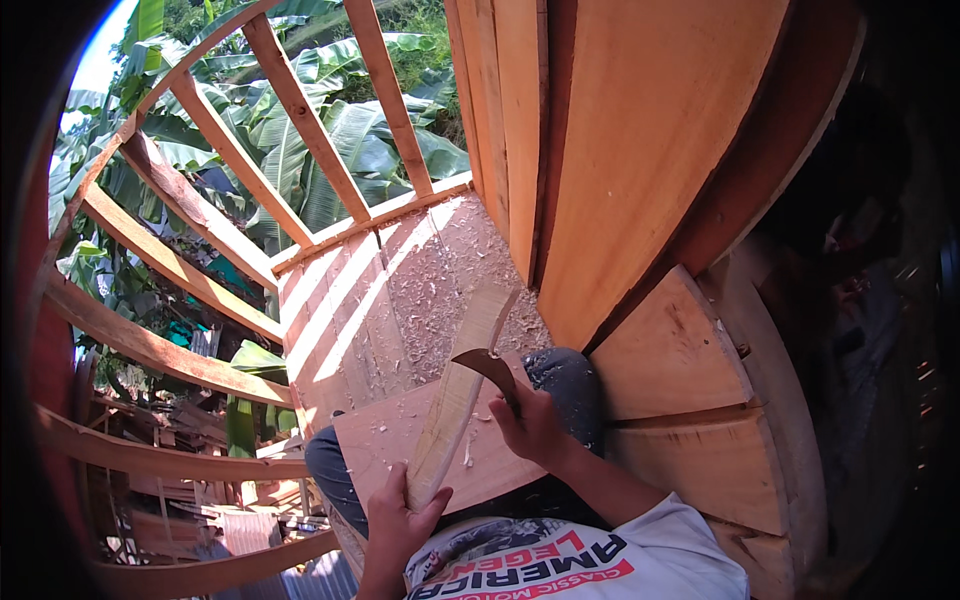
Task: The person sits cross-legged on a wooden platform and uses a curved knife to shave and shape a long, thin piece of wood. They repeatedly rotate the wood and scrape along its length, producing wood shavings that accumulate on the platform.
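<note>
My left hand (400,510) grips the lower end of a long, pale piece of wood (447,415), its fingers and thumb wrapped round the sides. The wood slants up and away, slightly curved. In my right hand (535,425) is a knife (485,364) with a broad, curved dark blade. The blade lies across the upper middle of the wood, its edge at or just over the surface; exact contact is hard to tell. Beneath the wood, a flat board (375,430) rests across my lap, with a few shavings on it.
Wood shavings (430,300) cover much of the plank floor ahead. Wooden railing bars (310,130) curve round the left and front, with banana leaves beyond. Tall wooden panels (650,120) stand at the right, above lower wooden slabs (675,350). The far right is dark.
</note>
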The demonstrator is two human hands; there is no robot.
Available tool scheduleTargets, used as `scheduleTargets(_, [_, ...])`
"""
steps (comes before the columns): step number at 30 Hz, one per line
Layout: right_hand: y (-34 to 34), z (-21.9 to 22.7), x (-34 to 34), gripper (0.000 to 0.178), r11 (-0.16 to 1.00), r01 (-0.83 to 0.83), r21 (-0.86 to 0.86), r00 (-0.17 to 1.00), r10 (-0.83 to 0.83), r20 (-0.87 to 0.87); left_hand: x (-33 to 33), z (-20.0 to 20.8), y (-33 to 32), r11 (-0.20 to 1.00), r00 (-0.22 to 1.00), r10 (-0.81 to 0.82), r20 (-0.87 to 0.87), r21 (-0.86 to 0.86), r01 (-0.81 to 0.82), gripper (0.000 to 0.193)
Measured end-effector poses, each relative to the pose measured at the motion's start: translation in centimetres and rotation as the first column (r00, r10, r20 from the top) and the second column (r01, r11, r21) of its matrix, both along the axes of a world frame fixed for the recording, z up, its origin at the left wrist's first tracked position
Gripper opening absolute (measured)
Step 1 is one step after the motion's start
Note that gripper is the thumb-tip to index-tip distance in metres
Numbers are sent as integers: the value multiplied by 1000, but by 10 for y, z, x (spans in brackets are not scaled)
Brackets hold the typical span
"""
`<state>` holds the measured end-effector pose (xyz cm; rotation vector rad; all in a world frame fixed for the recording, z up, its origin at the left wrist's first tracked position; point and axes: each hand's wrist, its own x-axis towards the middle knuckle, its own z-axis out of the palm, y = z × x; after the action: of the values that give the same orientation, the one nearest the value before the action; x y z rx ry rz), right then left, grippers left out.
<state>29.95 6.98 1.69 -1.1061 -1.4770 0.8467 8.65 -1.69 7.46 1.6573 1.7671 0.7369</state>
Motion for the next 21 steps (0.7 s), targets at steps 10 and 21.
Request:
scheduleTargets(10, [8,-9,-5,27,904,-319,-285,915,215,-342,-3,8,9,998,998,55,-11,-32,-55,45])
scheduleTargets(21, [-10,15,11,27,666,-689,-286,592,289,-752,2,-1,32,996,970,81,229,-63,-69,41])
